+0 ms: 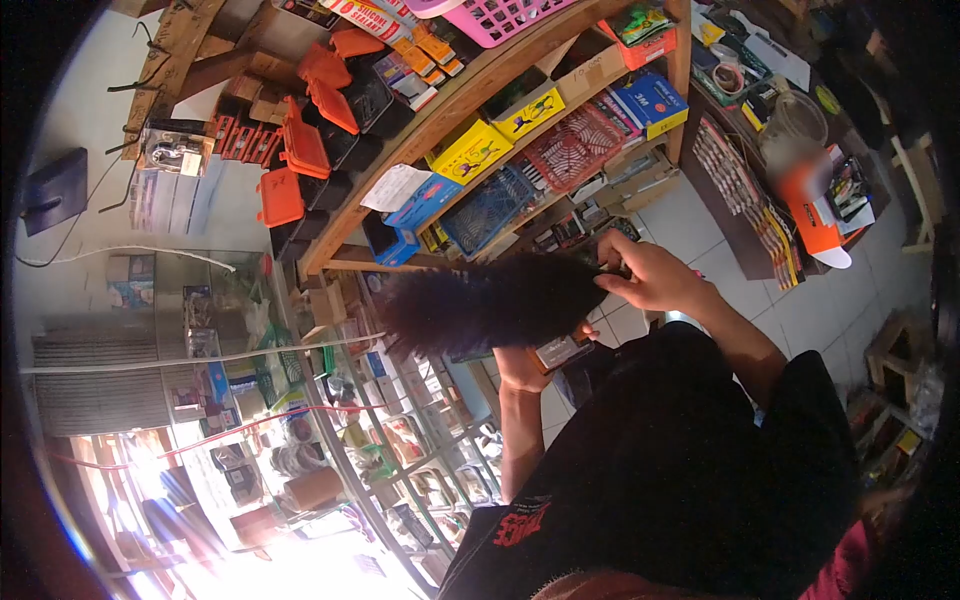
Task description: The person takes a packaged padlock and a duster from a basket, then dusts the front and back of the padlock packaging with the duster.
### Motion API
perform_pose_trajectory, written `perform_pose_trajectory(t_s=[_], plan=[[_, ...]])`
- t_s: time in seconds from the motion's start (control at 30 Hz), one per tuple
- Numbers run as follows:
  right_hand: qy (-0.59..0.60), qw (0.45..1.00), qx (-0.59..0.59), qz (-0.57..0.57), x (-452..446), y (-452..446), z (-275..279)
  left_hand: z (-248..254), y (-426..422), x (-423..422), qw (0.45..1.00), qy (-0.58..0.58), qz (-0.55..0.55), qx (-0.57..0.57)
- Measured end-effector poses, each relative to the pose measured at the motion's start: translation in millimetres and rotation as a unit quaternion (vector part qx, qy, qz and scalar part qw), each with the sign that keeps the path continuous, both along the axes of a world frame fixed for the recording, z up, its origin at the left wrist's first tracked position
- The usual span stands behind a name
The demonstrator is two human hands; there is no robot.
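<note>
A black fluffy duster stretches leftward from my right hand, whose fingers are closed around its narrow end. Below the duster, my left hand grips a small box with a dark face and an orange-brown edge. The duster's fluffy part hangs over the left wrist and hides some of that hand's fingers. I cannot tell whether duster and box touch.
Wooden shelves hold orange cases, yellow boxes and a pink basket. A glass display case stands at lower left. At right, a counter carries an orange box. White floor tiles lie below.
</note>
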State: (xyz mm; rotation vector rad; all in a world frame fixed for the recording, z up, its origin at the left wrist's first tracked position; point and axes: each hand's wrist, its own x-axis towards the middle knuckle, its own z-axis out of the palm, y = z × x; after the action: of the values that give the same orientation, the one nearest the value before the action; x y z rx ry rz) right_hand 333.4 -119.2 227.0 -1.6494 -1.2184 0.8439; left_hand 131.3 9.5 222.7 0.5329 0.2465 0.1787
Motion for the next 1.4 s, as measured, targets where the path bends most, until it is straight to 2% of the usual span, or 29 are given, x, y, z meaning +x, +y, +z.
perform_pose_trajectory(t_s=[0.07, 0.17, 0.27, 0.37, 0.47, 0.57, 0.67, 0.87, 0.97, 1.07, 1.17, 1.2, 1.27, 1.37, 1.4], plan=[[0.008, 1.0, -0.009, 0.01, 4.8, -2.5, -0.5, 2.0, 1.0, 0.0, 1.0, 0.001, 0.017, -0.007], [-0.113, 0.994, -0.002, -0.005, -4.8, 2.7, -11.3, -20.6, -0.1, 0.8, 0.999, 0.035, 0.006, -0.016], [-0.098, 0.995, -0.007, -0.006, -7.9, 1.8, -6.5, -11.2, 2.5, -1.6, 0.999, 0.049, 0.023, -0.006], [-0.059, 0.997, 0.05, -0.027, -4.7, -4.5, -20.1, 19.1, 2.8, 2.5, 0.994, 0.012, 0.065, -0.084], [-0.081, 0.994, 0.05, -0.046, -9.5, -3.9, -34.3, 13.2, 3.6, 1.3, 0.999, -0.003, 0.035, -0.032], [-0.061, 0.997, 0.014, -0.04, -19.2, -3.2, -24.0, -4.2, 11.0, -1.1, 0.999, 0.006, 0.003, -0.032], [0.011, 1.0, -0.017, -0.019, -20.9, -6.9, -12.3, 17.1, 14.7, -5.0, 0.995, 0.018, 0.078, -0.054], [0.017, 0.999, 0.023, -0.034, -34.5, -0.1, -41.2, 9.3, 15.3, -9.8, 0.99, 0.028, 0.129, -0.041], [0.042, 0.998, -0.032, -0.018, -37.0, -4.2, -33.8, 7.4, 26.0, -20.0, 0.98, 0.071, 0.184, 0.005], [0.04, 0.999, 0.012, -0.012, -37.1, -5.8, -47.5, 3.7, 30.4, -28.5, 0.981, 0.079, 0.178, 0.025], [0.101, 0.995, 0.012, -0.004, -38.9, -5.1, -47.7, -1.9, 27.5, -28.2, 0.974, 0.074, 0.212, -0.028], [0.1, 0.995, 0.004, -0.001, -37.8, -4.9, -53.2, -0.7, 29.7, -28.0, 0.968, 0.094, 0.234, 0.002], [0.1, 0.995, -0.012, 0.004, -33.1, -9.8, -70.7, 7.2, 39.8, -28.9, 0.949, 0.135, 0.276, 0.063], [0.093, 0.994, -0.051, -0.01, -7.7, -22.9, -82.1, 35.3, 48.0, -24.1, 0.939, 0.114, 0.32, 0.052], [0.082, 0.995, -0.036, -0.045, -1.5, -27.6, -86.3, 36.5, 53.7, -25.6, 0.946, 0.101, 0.305, 0.048]])
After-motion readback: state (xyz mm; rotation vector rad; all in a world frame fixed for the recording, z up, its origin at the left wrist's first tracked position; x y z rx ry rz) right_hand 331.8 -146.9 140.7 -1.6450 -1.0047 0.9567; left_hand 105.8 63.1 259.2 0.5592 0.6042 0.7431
